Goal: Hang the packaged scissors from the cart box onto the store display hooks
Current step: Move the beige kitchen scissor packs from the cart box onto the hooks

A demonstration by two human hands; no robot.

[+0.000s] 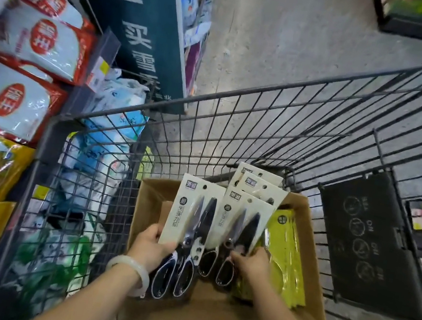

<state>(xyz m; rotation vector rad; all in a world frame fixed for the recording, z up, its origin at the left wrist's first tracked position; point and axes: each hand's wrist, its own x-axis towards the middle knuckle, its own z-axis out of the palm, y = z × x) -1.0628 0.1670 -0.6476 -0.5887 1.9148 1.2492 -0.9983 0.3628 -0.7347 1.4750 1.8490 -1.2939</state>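
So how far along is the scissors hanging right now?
Nothing visibly hung: no display hooks show in this view. In hand: the left hand holds one scissors pack above the cardboard box, and the right hand grips a stack of scissors packs standing in the box. Left: carry every pack to the hooks; the yellow packs remain in the box.

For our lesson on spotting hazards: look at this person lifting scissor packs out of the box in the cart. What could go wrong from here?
1. The right hand is gathering several stacked packs at once by their lower end; they are fanned apart, so one might slide out and drop.
2. The left hand grips its single pack only at the lower edge, so the card might bend or tip.
3. The yellow packets lean against the stack and might topple inside the cardboard box.
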